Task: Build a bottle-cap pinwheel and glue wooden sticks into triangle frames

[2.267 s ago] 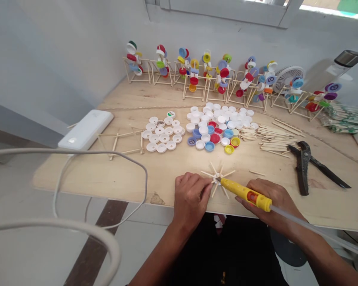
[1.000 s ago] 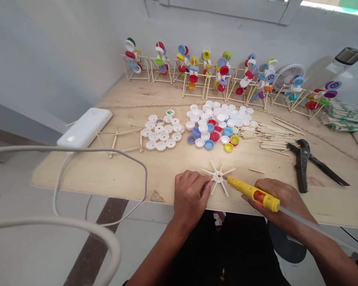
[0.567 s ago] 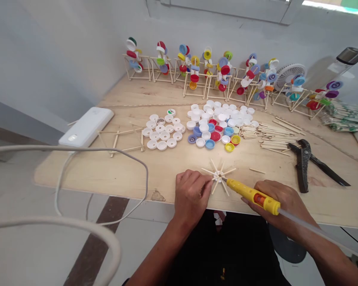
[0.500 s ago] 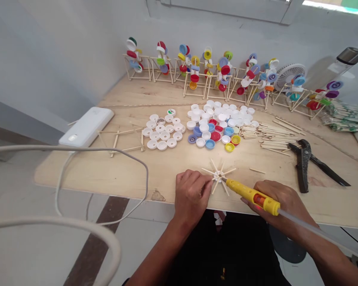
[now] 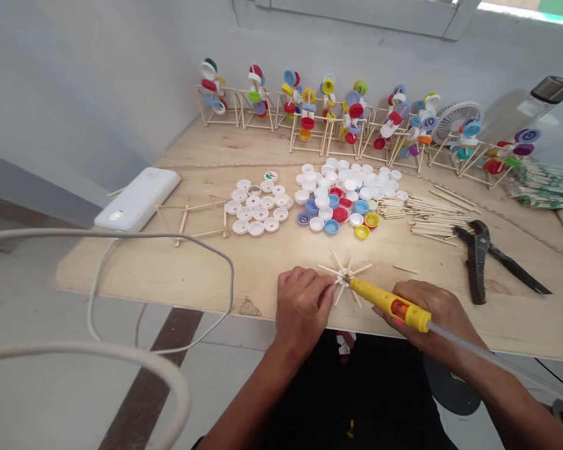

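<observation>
My right hand (image 5: 429, 312) is wrapped round a yellow hot glue gun (image 5: 380, 297) with a clear glue stick (image 5: 469, 347) trailing from its back. The nozzle is over the white hub of a star of short wooden sticks (image 5: 354, 272), at or just above it. On the star's left side, my left hand (image 5: 304, 303) pinches one of the sticks between thumb and fingers, close to the hub. The star lies flat near the table's front edge. One loose short stick (image 5: 406, 269) lies behind my right hand.
White caps with holes (image 5: 256, 214), mixed caps (image 5: 340, 214), stick piles (image 5: 431, 215) and black pliers (image 5: 478, 262) lie beyond the hands. Stick stands with cap wheels (image 5: 308, 125) line the back. A white power bank (image 5: 138, 199) with a cable (image 5: 229, 275) is left, beside a stick frame (image 5: 182, 225).
The glue gun has moved left and its nozzle has come back over the star's hub, after being drawn slightly right about a second ago. My left hand stays on the same stick.
</observation>
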`<state>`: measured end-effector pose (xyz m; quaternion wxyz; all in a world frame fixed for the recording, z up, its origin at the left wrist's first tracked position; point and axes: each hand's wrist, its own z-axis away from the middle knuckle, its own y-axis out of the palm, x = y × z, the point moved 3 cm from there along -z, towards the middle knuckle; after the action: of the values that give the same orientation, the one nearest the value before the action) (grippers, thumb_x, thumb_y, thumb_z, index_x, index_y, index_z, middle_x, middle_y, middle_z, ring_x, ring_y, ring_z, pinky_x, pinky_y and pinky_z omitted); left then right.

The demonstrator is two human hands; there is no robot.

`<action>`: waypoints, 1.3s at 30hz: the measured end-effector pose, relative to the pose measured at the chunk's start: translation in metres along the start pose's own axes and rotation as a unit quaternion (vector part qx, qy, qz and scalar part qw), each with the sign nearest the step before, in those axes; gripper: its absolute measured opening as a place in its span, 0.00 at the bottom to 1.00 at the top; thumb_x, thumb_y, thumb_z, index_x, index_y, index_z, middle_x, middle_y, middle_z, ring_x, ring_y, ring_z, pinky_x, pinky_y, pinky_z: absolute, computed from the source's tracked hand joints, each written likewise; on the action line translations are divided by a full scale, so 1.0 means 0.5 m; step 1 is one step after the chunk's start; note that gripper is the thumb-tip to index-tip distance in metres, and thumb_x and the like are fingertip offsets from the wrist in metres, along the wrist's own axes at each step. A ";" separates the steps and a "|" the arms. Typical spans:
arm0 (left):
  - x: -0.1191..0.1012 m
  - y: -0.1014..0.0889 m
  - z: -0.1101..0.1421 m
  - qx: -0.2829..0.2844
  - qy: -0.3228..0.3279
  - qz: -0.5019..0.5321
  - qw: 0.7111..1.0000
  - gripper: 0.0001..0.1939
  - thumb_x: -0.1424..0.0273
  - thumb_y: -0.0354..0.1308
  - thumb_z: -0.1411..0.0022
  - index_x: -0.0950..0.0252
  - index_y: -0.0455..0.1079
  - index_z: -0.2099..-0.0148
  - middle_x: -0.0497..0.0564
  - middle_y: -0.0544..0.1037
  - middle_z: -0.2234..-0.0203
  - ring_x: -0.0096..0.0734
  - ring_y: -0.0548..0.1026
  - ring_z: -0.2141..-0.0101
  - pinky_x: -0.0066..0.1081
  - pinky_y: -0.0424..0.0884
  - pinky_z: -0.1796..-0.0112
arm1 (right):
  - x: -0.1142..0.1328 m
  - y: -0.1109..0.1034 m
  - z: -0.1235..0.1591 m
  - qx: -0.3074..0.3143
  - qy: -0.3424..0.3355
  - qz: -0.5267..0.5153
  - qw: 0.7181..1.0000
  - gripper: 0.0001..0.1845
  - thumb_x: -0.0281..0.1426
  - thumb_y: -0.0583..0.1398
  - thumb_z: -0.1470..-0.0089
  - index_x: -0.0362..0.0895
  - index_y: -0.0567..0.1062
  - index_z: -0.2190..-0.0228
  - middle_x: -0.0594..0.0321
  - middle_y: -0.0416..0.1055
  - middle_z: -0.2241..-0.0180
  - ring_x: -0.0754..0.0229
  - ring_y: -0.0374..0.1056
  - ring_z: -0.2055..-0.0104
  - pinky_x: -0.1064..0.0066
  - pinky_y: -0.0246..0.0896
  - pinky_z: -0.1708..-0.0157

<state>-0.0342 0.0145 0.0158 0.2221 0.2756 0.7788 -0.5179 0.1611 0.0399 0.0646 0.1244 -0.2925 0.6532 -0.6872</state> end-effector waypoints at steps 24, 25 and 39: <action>-0.002 0.001 0.003 0.000 0.002 -0.012 1.000 0.06 0.72 0.55 0.39 0.60 0.73 0.66 0.47 0.77 0.73 0.33 0.70 0.68 0.36 0.58 0.62 | -0.008 -0.026 0.006 -0.012 0.067 -0.113 0.991 0.18 0.45 0.57 0.46 0.46 0.64 0.78 0.69 0.62 0.81 0.67 0.59 0.80 0.74 0.52 0.81; -0.001 0.001 0.003 0.000 0.003 -0.014 1.000 0.05 0.72 0.56 0.40 0.60 0.73 0.66 0.47 0.77 0.73 0.33 0.70 0.68 0.36 0.58 0.62 | -0.009 -0.029 0.009 -0.015 0.071 -0.120 0.990 0.18 0.45 0.57 0.46 0.47 0.63 0.79 0.69 0.61 0.82 0.67 0.58 0.81 0.74 0.52 0.82; 0.001 0.004 0.006 0.006 -0.001 -0.010 1.000 0.05 0.73 0.57 0.41 0.60 0.73 0.66 0.47 0.77 0.73 0.32 0.70 0.68 0.36 0.59 0.61 | -0.008 -0.006 0.036 0.021 0.067 -0.130 0.989 0.17 0.44 0.56 0.44 0.46 0.65 0.77 0.66 0.64 0.78 0.65 0.61 0.77 0.73 0.54 0.78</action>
<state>-0.0328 0.0126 0.0131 0.2159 0.2684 0.7785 -0.5247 0.1751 0.0275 0.0659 -0.0034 -0.3256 0.6022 -0.7289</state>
